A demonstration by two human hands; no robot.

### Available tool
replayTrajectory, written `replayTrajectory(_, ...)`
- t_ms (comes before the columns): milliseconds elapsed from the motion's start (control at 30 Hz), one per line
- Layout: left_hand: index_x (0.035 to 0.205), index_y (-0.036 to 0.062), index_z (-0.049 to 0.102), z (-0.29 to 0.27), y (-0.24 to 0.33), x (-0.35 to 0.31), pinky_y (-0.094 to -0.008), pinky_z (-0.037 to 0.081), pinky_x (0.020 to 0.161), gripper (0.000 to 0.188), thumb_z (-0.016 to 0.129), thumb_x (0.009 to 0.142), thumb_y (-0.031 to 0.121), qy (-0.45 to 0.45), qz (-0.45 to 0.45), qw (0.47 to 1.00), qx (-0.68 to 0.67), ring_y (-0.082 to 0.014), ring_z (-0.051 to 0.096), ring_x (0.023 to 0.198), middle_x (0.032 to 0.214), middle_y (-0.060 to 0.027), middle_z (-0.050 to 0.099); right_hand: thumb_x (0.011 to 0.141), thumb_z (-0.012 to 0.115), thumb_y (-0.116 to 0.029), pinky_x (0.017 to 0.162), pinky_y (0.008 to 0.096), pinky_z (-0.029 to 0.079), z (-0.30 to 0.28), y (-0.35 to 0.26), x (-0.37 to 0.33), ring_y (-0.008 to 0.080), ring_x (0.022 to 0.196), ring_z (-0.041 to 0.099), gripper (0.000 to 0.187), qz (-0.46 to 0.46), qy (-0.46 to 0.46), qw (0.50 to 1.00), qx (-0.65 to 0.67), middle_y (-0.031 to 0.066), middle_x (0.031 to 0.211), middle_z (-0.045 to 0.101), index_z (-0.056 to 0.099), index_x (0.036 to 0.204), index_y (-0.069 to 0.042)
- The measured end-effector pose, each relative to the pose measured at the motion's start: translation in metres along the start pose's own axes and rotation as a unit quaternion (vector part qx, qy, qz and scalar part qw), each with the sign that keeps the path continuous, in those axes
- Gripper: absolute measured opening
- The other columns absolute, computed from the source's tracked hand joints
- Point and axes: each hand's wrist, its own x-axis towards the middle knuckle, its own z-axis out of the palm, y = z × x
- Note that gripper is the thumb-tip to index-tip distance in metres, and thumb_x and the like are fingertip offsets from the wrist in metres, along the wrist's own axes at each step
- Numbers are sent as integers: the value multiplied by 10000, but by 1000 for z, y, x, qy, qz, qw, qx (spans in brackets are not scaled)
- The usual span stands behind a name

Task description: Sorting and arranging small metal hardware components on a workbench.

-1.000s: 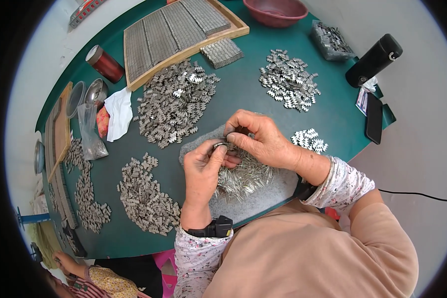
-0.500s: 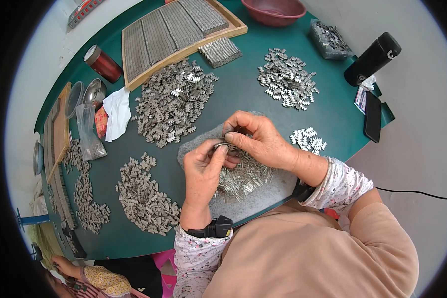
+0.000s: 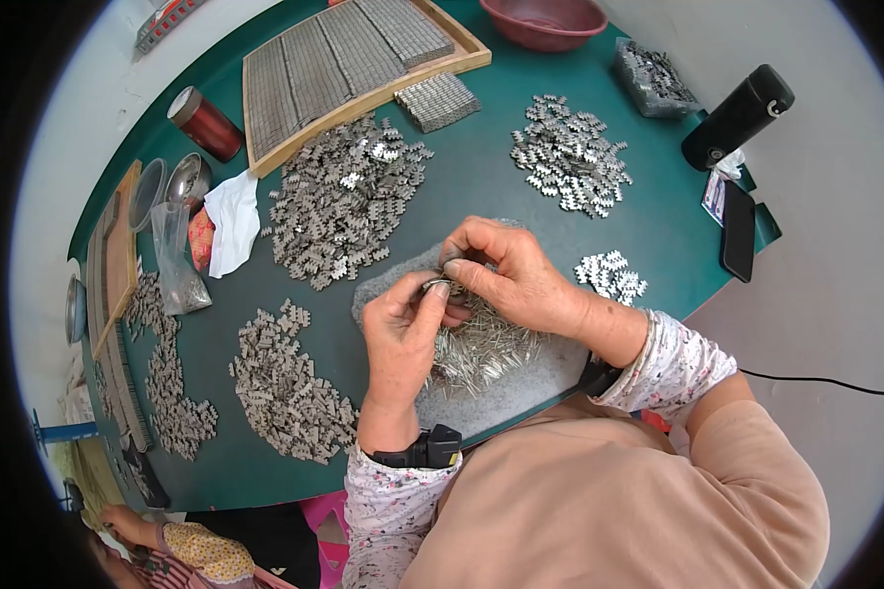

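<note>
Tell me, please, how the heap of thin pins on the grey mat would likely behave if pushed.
The pins would probably spread or snag on one another rather than move as one, since they lie loose and crisscrossed. Each looks thin, so likely light. The mat looks fuzzy, which may slow their sliding.

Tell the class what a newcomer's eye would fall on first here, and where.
Probably the person's left hand and right hand, close together near the middle, over a bristling pile of thin silvery pins on a grey mat. Next, perhaps, the big heap of zigzag-edged metal pieces on the green table to their upper left, and beyond it the wooden tray packed with neat grey rows at the top.
</note>
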Motion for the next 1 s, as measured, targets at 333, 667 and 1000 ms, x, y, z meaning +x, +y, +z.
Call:
replayTrajectory(333,971,-59,648,0,-3,-1,-227,544,641,124,566,941,28,5,-2,1000,2,-116,661,696,817,-72,669,885,599,-37,703,310,493,-2,-2,-1,184,808,597,88,-20,4,999,-44,91,909,594,590,959,9)
replayTrajectory(667,1003,-77,648,-10,5,1,-258,553,614,162,539,942,25,7,-59,992,-112,-148,656,664,817,-99,674,794,665,-78,662,400,510,0,-15,3,330,798,610,192,-223,-1,951,-215,117,869,574,613,970,-19)
replayTrajectory(1000,1023,-76,643,-29,10,4,-302,565,582,198,549,959,86,56,-17,980,-192,-212,682,659,854,-170,693,830,679,-106,711,372,521,-10,-13,21,325,868,624,229,-120,-31,991,-49,137,933,606,666,1042,-22)
